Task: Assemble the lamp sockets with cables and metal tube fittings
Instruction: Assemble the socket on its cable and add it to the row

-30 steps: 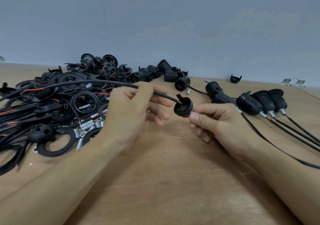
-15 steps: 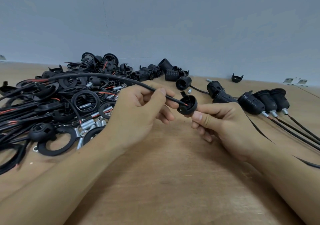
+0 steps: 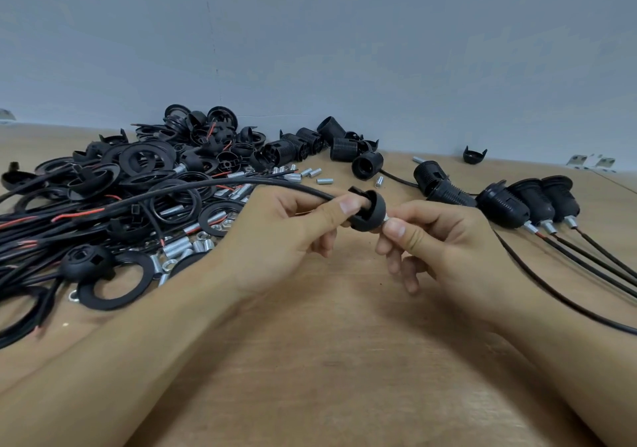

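Gripping a black socket cap [image 3: 368, 213] above a wooden table [image 3: 331, 360], a person's left hand [image 3: 275, 239] curls its fingers around the part, the thumb pressed against the cap's rim. A black cable [image 3: 213, 184] runs from the cap's open side, arching leftward over the hand toward a heap of loose parts [image 3: 138, 184] (black rings, caps and red-tipped wires). The right hand [image 3: 437, 243] pinches a small metal tube fitting [image 3: 386, 220] between thumb and forefinger at the cap's domed end, its other fingers loosely bent below. Short silver tubes [image 3: 310, 174] lie scattered on the wood just behind the hands. To the right, three assembled sockets [image 3: 531, 205] lie side by side, each with a metal fitting and a cable trailing toward the table's right edge. A lone black cap [image 3: 474, 155] sits near the grey wall [image 3: 344, 39].
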Available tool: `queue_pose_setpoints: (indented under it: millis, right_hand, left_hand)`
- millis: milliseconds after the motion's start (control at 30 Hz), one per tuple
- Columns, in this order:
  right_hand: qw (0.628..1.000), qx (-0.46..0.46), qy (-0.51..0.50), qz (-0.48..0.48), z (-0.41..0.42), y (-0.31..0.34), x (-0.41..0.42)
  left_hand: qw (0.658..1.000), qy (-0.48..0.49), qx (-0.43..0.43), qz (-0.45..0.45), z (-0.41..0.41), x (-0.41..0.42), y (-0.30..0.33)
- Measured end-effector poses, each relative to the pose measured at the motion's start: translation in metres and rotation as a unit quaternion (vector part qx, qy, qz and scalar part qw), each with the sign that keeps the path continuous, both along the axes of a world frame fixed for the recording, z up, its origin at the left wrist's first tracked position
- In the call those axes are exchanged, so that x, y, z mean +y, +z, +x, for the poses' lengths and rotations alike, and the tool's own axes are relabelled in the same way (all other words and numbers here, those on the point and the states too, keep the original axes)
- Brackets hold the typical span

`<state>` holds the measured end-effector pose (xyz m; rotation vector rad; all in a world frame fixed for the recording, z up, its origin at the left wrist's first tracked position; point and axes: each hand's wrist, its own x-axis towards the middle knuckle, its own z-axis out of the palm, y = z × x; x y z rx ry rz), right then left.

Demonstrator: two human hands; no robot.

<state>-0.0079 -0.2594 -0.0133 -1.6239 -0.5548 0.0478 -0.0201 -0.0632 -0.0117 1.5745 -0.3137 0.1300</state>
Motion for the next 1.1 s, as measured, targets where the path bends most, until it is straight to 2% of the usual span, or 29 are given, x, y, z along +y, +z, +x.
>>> queue_pose_setpoints:
  millis: [67,167,367,533,667,733,833,900,1000,1067,1100]
  right_hand:
    - [0.999,0.045,0.018,0.010,0.001,-0.001,0.000]
    - [0.998,0.061,0.008,0.013,0.003,-0.001,0.000]
    - [0.999,0.043,0.008,0.011,0.005,-0.002,-0.001]
    - [0.999,0.004,-0.020,-0.029,0.003,-0.001,-0.002]
    - [0.999,0.008,-0.019,-0.046,0.000,-0.001,0.000]
    - [0.998,-0.009,-0.047,-0.042,0.003,0.000,0.001]
    - [0.996,-0.032,-0.075,-0.040,0.009,0.002,-0.006]
    - [0.994,-0.037,-0.081,-0.056,0.011,0.004,-0.010]
    - [0.983,-0.082,-0.098,-0.129,0.012,0.003,-0.014]
    - [0.959,-0.149,-0.114,-0.215,0.009,0.003,-0.013]
    - [0.952,-0.171,-0.110,-0.228,0.007,0.004,-0.013]
  left_hand:
    - [0.999,-0.018,0.028,-0.039,0.001,0.000,0.003]
    - [0.983,-0.082,0.096,-0.133,0.000,0.000,0.009]
    - [0.980,0.013,0.101,-0.172,0.001,-0.007,0.008]
    - [0.996,-0.005,0.048,-0.079,0.001,-0.005,0.001]
    - [0.999,-0.004,0.037,-0.018,-0.002,-0.006,0.000]
    - [0.998,0.029,0.034,-0.034,-0.002,-0.008,0.003]
    - [0.979,0.116,0.038,-0.166,0.002,-0.006,0.010]
    - [0.964,0.159,0.018,-0.210,0.004,0.001,0.013]
    - [0.972,0.151,-0.005,-0.179,0.003,0.002,0.010]
    - [0.987,0.107,-0.004,-0.122,0.000,-0.002,0.006]
    - [0.993,0.079,0.006,-0.082,-0.002,-0.005,0.003]
